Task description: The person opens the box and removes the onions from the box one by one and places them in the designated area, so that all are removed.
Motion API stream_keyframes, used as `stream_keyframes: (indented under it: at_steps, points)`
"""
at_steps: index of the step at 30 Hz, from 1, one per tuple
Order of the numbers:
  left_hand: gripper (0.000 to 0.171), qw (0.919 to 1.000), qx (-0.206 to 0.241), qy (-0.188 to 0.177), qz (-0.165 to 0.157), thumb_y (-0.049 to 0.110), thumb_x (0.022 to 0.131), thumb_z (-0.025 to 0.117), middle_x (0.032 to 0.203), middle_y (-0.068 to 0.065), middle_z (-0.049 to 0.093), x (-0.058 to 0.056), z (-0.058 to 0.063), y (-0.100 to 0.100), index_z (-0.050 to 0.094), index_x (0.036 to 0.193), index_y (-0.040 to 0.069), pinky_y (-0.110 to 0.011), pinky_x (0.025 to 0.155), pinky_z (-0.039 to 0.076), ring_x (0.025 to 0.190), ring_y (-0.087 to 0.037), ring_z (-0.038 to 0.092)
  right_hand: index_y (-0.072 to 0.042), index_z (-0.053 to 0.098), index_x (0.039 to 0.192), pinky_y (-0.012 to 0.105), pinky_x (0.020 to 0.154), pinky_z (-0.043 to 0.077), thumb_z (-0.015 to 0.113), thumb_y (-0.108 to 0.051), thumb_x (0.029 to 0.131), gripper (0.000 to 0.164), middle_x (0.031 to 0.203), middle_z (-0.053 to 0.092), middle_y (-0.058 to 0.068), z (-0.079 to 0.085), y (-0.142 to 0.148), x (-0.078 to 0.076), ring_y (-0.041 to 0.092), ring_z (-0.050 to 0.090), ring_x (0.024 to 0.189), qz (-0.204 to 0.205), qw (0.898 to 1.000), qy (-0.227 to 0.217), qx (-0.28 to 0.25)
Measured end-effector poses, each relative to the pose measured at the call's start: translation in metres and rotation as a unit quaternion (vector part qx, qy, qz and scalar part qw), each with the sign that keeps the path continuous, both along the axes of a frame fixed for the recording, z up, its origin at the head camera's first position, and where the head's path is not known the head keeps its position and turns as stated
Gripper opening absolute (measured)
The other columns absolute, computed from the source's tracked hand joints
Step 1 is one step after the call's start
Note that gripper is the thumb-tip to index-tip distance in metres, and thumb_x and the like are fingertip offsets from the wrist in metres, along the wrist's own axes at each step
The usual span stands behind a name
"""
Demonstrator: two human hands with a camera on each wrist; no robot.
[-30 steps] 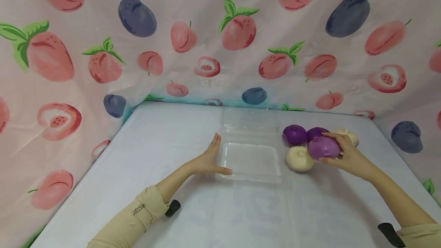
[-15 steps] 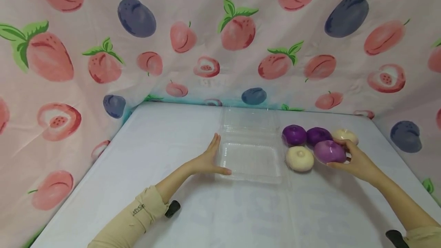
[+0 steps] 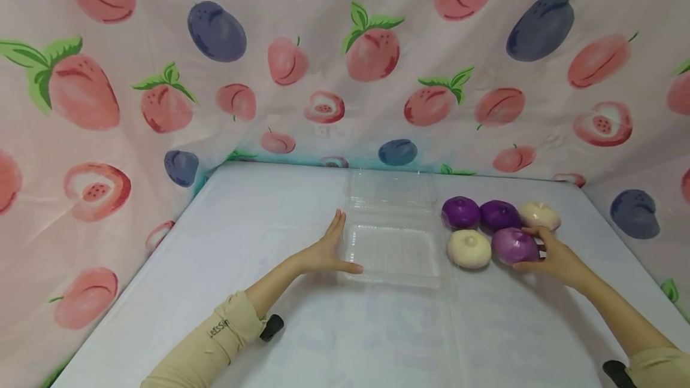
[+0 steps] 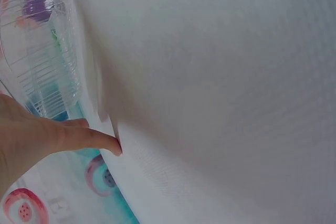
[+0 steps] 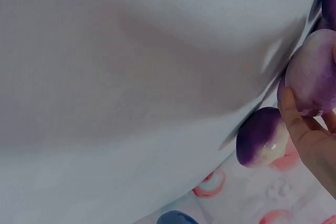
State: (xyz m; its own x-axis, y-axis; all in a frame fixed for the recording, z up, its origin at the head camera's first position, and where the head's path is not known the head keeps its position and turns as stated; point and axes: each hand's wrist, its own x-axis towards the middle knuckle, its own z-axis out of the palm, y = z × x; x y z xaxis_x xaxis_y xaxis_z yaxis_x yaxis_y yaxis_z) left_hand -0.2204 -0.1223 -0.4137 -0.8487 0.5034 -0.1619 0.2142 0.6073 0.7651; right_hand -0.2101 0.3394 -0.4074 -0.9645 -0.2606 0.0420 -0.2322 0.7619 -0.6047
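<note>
A clear plastic clamshell box (image 3: 396,250) lies with its lid (image 3: 390,187) folded back. My left hand (image 3: 323,251) rests at its left side, fingers straight and thumb spread toward the front corner; in the left wrist view the box's ribbed wall (image 4: 50,72) rises beyond the hand (image 4: 52,137). To the right, my right hand (image 3: 555,259) holds a light purple turnip (image 3: 514,246) between thumb and fingers, at the front of a group. The right wrist view shows this turnip (image 5: 312,74) from the side, fingers (image 5: 294,111) against it.
Beside the held turnip sits a whitish turnip (image 3: 469,249). Behind stand two dark purple turnips (image 3: 460,212) and another whitish one (image 3: 540,215), whose side looks part purple in the right wrist view. A fruit-print cloth (image 3: 323,64) hangs behind the white table (image 3: 269,208).
My right hand has brought the light purple turnip slightly right and down toward the table, from overlapping the dark purple one to in front of it. The left hand has stayed put.
</note>
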Motion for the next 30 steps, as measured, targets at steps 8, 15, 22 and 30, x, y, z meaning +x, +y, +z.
stream_keyframes:
  at_steps: [8, 15, 22, 30]
  points:
    - [0.124, 1.0, 0.005, 0.0, 0.001, 0.04, 0.074, 0.079, 0.156, -0.011, -0.024, 0.0012, -0.0009, 0.0007, -0.014, 0.149, 0.006, -0.051, 0.117, 0.009, 0.145, -0.026, -0.017, 0.017, 0.027, 0.128, 0.057, 0.086, 0.046, 0.076, -0.01, 0.077, 0.076, 0.129, 0.036, 0.04, -0.0055, 0.0015, -0.0008, 0.063, 0.041, 0.112, 0.013, 1.0, -0.015, -0.006]
    - [0.125, 1.0, 0.005, 0.005, 0.002, 0.042, 0.074, 0.078, 0.155, -0.013, -0.025, 0.0011, -0.0014, 0.0003, -0.014, 0.149, 0.004, -0.052, 0.117, 0.01, 0.145, -0.029, -0.015, 0.015, 0.026, 0.131, 0.058, 0.086, 0.046, 0.075, -0.012, 0.079, 0.076, 0.13, 0.035, 0.039, -0.0056, 0.0034, -0.0019, 0.062, 0.044, 0.11, 0.032, 0.999, -0.023, -0.001]
    - [0.127, 1.0, 0.003, 0.0, 0.004, 0.043, 0.074, 0.078, 0.155, -0.012, -0.026, 0.0011, -0.0037, 0.0008, -0.017, 0.148, 0.005, -0.05, 0.117, 0.008, 0.145, -0.027, -0.017, 0.014, 0.027, 0.133, 0.061, 0.084, 0.047, 0.075, -0.014, 0.079, 0.077, 0.129, 0.034, 0.045, -0.0051, 0.0037, -0.0028, 0.064, 0.044, 0.109, 0.04, 0.999, -0.025, 0.015]
    - [0.127, 0.9999, 0.006, 0.001, 0.013, 0.042, 0.073, 0.079, 0.155, -0.01, -0.026, 0.0014, -0.0034, 0.0014, -0.017, 0.149, 0.007, -0.05, 0.118, 0.008, 0.145, -0.026, -0.016, 0.014, 0.027, 0.134, 0.062, 0.084, 0.047, 0.076, -0.012, 0.078, 0.078, 0.131, 0.031, 0.046, -0.0062, 0.0021, -0.0037, 0.065, 0.043, 0.109, 0.041, 0.999, -0.011, 0.01]
